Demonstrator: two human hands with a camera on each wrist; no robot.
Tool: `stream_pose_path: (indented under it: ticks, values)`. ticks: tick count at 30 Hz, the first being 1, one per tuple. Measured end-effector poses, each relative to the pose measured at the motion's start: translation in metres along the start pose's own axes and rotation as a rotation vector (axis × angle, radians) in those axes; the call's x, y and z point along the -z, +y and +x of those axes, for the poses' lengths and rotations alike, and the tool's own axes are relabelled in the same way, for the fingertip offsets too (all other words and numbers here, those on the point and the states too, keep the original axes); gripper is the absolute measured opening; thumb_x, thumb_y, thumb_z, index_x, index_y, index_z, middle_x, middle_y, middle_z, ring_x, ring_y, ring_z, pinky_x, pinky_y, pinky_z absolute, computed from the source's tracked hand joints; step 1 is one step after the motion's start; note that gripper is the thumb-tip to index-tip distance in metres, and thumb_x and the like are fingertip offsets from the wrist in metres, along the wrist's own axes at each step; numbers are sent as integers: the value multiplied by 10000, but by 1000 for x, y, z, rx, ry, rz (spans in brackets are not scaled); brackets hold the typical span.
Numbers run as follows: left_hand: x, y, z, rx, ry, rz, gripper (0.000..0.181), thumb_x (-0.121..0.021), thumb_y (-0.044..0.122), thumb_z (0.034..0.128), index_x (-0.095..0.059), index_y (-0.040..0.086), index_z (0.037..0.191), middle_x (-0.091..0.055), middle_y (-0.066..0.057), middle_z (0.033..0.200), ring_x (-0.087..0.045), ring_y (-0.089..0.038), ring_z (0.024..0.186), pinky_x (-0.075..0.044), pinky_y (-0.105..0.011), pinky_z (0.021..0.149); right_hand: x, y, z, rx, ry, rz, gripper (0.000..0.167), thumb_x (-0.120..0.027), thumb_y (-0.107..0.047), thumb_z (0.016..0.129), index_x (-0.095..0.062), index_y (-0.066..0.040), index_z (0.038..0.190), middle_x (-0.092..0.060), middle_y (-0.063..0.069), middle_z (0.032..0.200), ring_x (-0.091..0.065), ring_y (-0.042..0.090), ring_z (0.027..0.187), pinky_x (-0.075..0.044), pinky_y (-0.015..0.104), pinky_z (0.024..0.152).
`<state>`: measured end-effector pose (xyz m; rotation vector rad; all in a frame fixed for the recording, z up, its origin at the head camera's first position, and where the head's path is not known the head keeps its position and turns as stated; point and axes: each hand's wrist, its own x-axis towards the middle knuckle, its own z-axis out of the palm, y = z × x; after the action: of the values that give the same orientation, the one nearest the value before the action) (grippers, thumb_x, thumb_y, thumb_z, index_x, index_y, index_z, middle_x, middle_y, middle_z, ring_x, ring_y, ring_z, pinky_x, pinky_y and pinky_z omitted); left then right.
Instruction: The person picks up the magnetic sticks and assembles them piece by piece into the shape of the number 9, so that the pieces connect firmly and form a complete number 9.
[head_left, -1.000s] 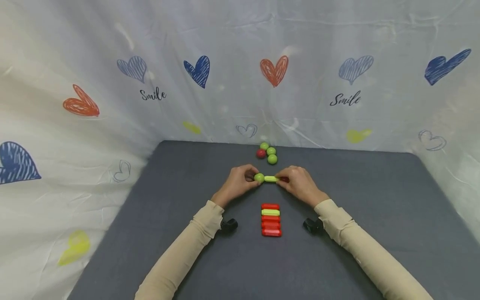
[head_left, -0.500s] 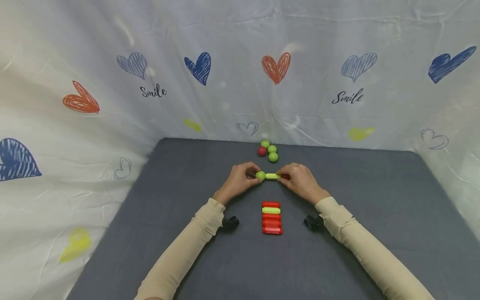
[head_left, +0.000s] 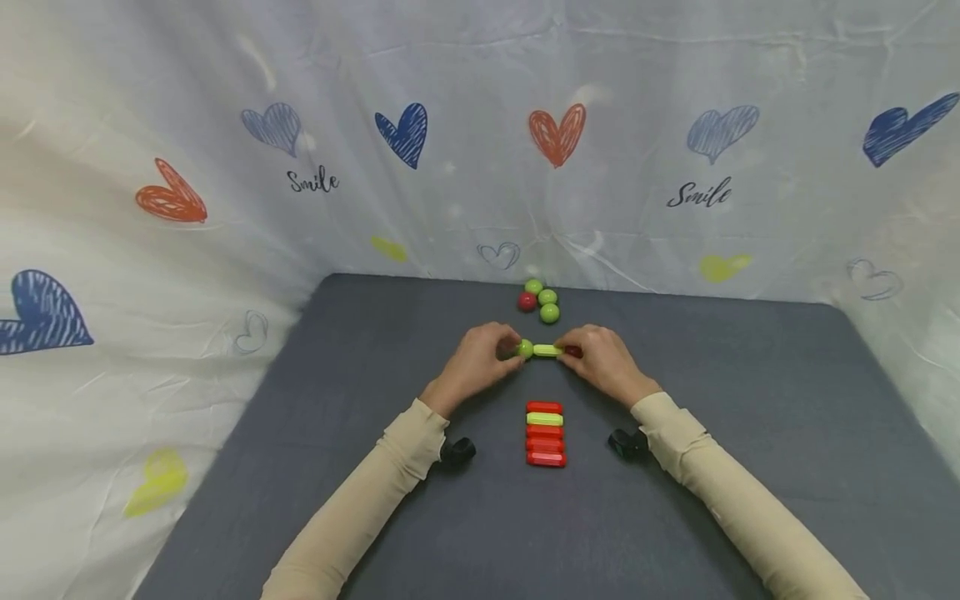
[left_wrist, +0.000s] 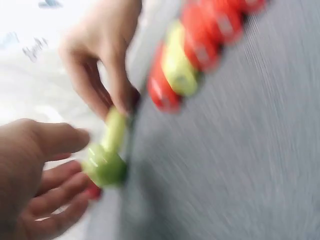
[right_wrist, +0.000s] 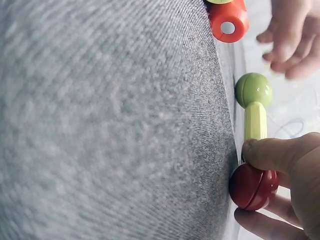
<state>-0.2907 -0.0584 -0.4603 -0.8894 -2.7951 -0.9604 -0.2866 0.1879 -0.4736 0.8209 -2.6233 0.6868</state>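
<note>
A yellow-green rod point(head_left: 547, 351) lies across the table with a green ball point(right_wrist: 253, 90) joined to its left end and a dark red ball point(right_wrist: 252, 187) at its right end. My right hand point(head_left: 603, 362) pinches the rod close to the red ball, with the thumb on the rod in the right wrist view. Just left of the green ball is my left hand point(head_left: 480, 358), fingers relaxed and slightly parted. A gap between that hand and the ball shows in the right wrist view. Motion blurs the left wrist view.
Nearer the body, a row of several red rods point(head_left: 545, 445) includes one yellow-green rod point(head_left: 544, 419). At the back, a red ball point(head_left: 527, 302) sits beside several green balls point(head_left: 550, 313). A white curtain point(head_left: 450, 167) with printed hearts hangs behind the grey table point(head_left: 360, 350).
My left hand has let go of the green ball and drawn slightly to the left. My right hand keeps its pinch on the rod. The head view has shifted a little.
</note>
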Motion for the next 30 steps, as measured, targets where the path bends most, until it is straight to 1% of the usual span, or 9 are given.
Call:
stream_pose_path:
  ticks: [4,6,8,11,14,20,23,25,30]
  values:
    - [7,22,-2,-91,-192,-43,198,-798,183,877,-755,76,1038,-702,25,930,-651,-65,807,-528,-223,730,2,2,1,-12,9,-5,173,-844,-71,806,-797,-87,972,-724,32,886,-616,179,771,-517,373,685]
    - [5,30,-2,-105,-297,-72,193,-788,194,886,-766,77,1038,-715,41,918,-648,-32,789,-525,-199,717,3,2,1,-14,6,-3,174,-840,-75,812,-796,-87,979,-725,36,894,-622,184,779,-519,377,689]
    - [1,35,-1,-99,-377,-78,186,-786,208,889,-776,88,1032,-721,60,908,-641,-7,775,-519,-183,700,3,2,1,-15,1,2,174,-835,-79,818,-794,-85,987,-727,43,905,-633,194,792,-523,388,696]
    - [-5,36,-1,-85,-453,-76,156,-784,204,893,-789,102,1011,-725,75,871,-640,5,732,-518,-177,663,2,1,1,-16,-8,12,169,-829,-83,827,-792,-82,993,-729,54,915,-646,208,802,-529,403,704]
    - [-8,36,-2,-83,-483,-69,129,-780,185,897,-797,101,993,-726,73,839,-639,-7,688,-518,-187,626,1,0,1,-16,-15,13,164,-828,-90,830,-791,-83,990,-730,56,917,-653,209,804,-532,405,708]
    - [-8,35,-5,-83,-482,-74,116,-767,182,909,-801,99,983,-719,83,818,-631,-9,670,-515,-191,614,0,0,1,-19,-22,3,154,-831,-92,828,-794,-84,977,-725,43,892,-640,190,778,-524,389,691]
    - [-9,33,-9,-62,-450,-86,102,-766,211,910,-804,124,949,-705,112,789,-624,-2,667,-510,-190,611,0,0,1,-14,-22,2,152,-831,-91,828,-793,-83,975,-720,36,877,-629,179,759,-516,381,675]
    - [-10,30,-13,-18,-401,-106,99,-772,232,905,-806,141,927,-695,128,760,-620,-10,651,-506,-198,599,0,0,1,-10,-21,3,151,-831,-93,828,-794,-84,974,-720,33,877,-628,175,759,-515,381,676]
    - [-8,19,-22,155,-225,-224,89,-782,235,890,-809,151,878,-687,110,720,-603,-68,612,-493,-238,557,1,0,2,-3,-19,5,147,-830,-97,828,-797,-88,971,-725,30,885,-634,176,770,-517,386,688]
